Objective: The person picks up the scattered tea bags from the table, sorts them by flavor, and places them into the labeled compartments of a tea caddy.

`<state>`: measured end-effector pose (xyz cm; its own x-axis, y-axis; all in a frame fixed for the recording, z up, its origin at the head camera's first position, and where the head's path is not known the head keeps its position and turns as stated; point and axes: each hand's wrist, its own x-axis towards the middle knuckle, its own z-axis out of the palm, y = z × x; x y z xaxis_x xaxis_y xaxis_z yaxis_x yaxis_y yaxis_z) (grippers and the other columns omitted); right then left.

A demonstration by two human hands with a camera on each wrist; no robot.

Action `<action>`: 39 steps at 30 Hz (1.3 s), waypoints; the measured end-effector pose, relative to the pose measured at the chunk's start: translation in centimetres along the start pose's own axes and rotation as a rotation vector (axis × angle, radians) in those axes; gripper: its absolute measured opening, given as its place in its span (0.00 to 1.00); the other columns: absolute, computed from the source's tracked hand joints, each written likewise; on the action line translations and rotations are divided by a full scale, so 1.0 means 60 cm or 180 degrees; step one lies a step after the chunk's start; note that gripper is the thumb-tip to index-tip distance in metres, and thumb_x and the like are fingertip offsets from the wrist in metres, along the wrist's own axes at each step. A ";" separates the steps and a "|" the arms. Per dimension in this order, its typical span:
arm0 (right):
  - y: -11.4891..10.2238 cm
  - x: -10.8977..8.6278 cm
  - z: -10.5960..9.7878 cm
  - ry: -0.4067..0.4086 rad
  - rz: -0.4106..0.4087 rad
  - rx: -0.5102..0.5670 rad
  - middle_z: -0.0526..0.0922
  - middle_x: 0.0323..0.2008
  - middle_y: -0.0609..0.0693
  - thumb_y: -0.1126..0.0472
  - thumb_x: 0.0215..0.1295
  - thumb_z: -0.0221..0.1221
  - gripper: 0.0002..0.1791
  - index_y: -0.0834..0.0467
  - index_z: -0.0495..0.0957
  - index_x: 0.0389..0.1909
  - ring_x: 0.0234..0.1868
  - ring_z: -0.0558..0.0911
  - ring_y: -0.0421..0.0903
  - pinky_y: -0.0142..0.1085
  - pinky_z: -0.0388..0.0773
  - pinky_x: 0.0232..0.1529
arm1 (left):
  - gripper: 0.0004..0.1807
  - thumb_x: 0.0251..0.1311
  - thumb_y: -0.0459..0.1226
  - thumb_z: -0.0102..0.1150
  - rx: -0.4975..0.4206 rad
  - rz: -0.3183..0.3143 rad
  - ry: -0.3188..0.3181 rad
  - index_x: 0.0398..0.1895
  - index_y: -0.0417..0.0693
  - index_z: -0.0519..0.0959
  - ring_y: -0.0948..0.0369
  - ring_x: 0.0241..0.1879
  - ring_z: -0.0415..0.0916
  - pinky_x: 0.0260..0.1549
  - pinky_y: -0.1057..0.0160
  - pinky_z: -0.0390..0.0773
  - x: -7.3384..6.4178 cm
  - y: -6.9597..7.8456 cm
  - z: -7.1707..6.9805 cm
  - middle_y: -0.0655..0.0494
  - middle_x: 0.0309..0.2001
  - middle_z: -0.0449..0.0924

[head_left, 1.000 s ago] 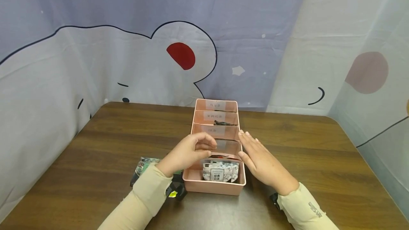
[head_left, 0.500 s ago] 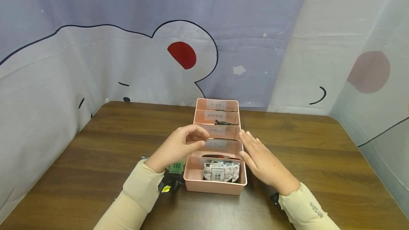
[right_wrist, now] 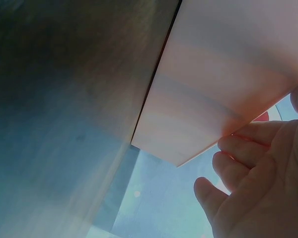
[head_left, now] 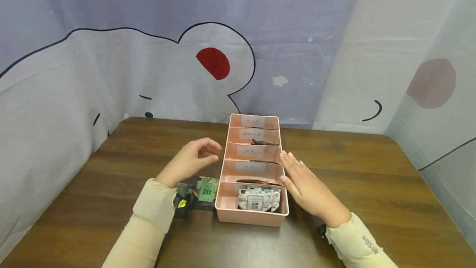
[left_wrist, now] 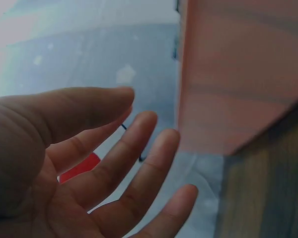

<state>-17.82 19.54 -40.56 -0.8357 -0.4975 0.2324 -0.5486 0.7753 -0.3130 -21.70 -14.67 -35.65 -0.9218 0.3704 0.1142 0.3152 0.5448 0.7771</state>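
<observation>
A long pink divided box (head_left: 252,218) stands on the table, its compartments in a row with paper labels on the dividers. White patterned tea packets (head_left: 259,199) stand in the nearest compartment; edges of dark packets show farther back. My left hand (head_left: 190,160) hovers left of the box, thumb and fingers loosely curved around nothing. In the left wrist view, a gap separates its fingers (left_wrist: 154,153) from the pink wall. My right hand (head_left: 312,191) lies along the box's right side with fairly straight fingers, fingertips at the rim. Green-labelled tea packets (head_left: 206,192) lie below my left hand, partly hidden.
The brown wooden table (head_left: 372,177) extends on both sides of the box. A patterned curtain (head_left: 163,69) hangs behind its back edge and along the sides. Black wrist gear (head_left: 182,206) sits under my left sleeve.
My left hand has moved left from over the box to beside it, uncovering the middle compartments and the green packets. My right hand has stayed at the right side.
</observation>
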 end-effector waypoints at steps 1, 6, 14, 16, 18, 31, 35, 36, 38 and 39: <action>0.000 0.000 0.000 0.0002 -0.0005 -0.0002 0.54 0.79 0.58 0.52 0.82 0.44 0.33 0.66 0.53 0.79 0.79 0.51 0.58 0.56 0.50 0.77 | 0.13 0.67 0.32 0.64 0.0037 -0.0010 -0.0029 0.53 0.41 0.80 0.50 0.52 0.81 0.56 0.47 0.80 0.001 -0.006 -0.001 0.48 0.51 0.84; 0.001 0.000 0.000 0.0003 -0.0008 -0.0007 0.55 0.79 0.58 0.52 0.82 0.44 0.33 0.66 0.53 0.79 0.79 0.51 0.57 0.56 0.50 0.77 | 0.15 0.65 0.32 0.65 0.0228 -0.0137 -0.0211 0.54 0.38 0.80 0.49 0.51 0.81 0.53 0.47 0.81 0.005 -0.034 0.000 0.43 0.51 0.83; 0.002 0.000 0.001 -0.0006 0.0005 0.0008 0.54 0.79 0.57 0.51 0.82 0.44 0.33 0.65 0.53 0.79 0.80 0.51 0.57 0.56 0.50 0.77 | 0.17 0.63 0.33 0.67 0.0471 -0.0477 -0.0408 0.54 0.38 0.80 0.50 0.49 0.81 0.51 0.46 0.81 0.005 -0.061 0.002 0.44 0.48 0.83; 0.002 0.000 0.001 -0.0002 0.0000 0.0009 0.54 0.79 0.57 0.52 0.82 0.44 0.33 0.65 0.53 0.79 0.79 0.51 0.57 0.56 0.51 0.77 | 0.18 0.62 0.33 0.68 0.0546 -0.0520 -0.0526 0.54 0.37 0.80 0.50 0.48 0.81 0.51 0.47 0.81 0.004 -0.064 0.001 0.45 0.48 0.83; 0.002 0.000 0.001 0.0002 -0.0008 0.0008 0.54 0.79 0.58 0.52 0.82 0.45 0.33 0.65 0.53 0.79 0.79 0.52 0.58 0.56 0.51 0.77 | 0.19 0.61 0.34 0.69 0.0599 -0.0556 -0.0648 0.54 0.37 0.80 0.51 0.47 0.80 0.51 0.47 0.81 0.003 -0.065 -0.001 0.46 0.47 0.83; 0.002 0.000 0.000 0.0006 -0.0003 0.0009 0.55 0.79 0.58 0.52 0.82 0.45 0.33 0.66 0.53 0.78 0.79 0.51 0.58 0.56 0.52 0.77 | 0.16 0.53 0.31 0.75 0.0758 -0.0755 -0.0872 0.44 0.41 0.80 0.57 0.37 0.72 0.39 0.56 0.77 -0.002 -0.068 0.003 0.51 0.37 0.77; 0.001 0.000 0.000 0.0001 -0.0005 0.0010 0.55 0.79 0.58 0.52 0.82 0.44 0.33 0.66 0.53 0.79 0.79 0.51 0.57 0.57 0.53 0.76 | 0.16 0.51 0.29 0.76 0.0815 -0.0737 -0.0913 0.40 0.41 0.80 0.58 0.34 0.71 0.36 0.59 0.75 -0.004 -0.069 0.006 0.52 0.34 0.75; 0.001 0.000 0.000 -0.0001 -0.0001 0.0014 0.54 0.79 0.57 0.52 0.82 0.44 0.33 0.66 0.53 0.79 0.80 0.51 0.57 0.57 0.52 0.76 | 0.15 0.50 0.29 0.76 0.0828 -0.0735 -0.0915 0.40 0.42 0.80 0.58 0.34 0.71 0.35 0.59 0.75 -0.004 -0.070 0.007 0.53 0.33 0.75; 0.000 0.000 0.000 -0.0004 0.0003 0.0018 0.54 0.79 0.57 0.52 0.83 0.44 0.33 0.65 0.52 0.79 0.80 0.51 0.57 0.57 0.52 0.76 | 0.15 0.50 0.28 0.76 0.0853 -0.0733 -0.0916 0.38 0.42 0.80 0.58 0.33 0.71 0.35 0.59 0.74 -0.005 -0.069 0.007 0.53 0.32 0.75; 0.000 0.000 -0.001 -0.0003 0.0003 0.0019 0.54 0.79 0.57 0.52 0.83 0.44 0.33 0.65 0.52 0.79 0.79 0.51 0.57 0.57 0.52 0.76 | 0.15 0.50 0.28 0.76 0.0859 -0.0734 -0.0916 0.38 0.42 0.80 0.58 0.33 0.71 0.35 0.59 0.74 -0.006 -0.069 0.007 0.53 0.32 0.75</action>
<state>-17.83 19.54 -40.52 -0.8363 -0.4971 0.2313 -0.5479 0.7735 -0.3185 -22.61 -16.75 -39.15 -0.8867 0.3896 -0.2492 0.1917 0.8000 0.5685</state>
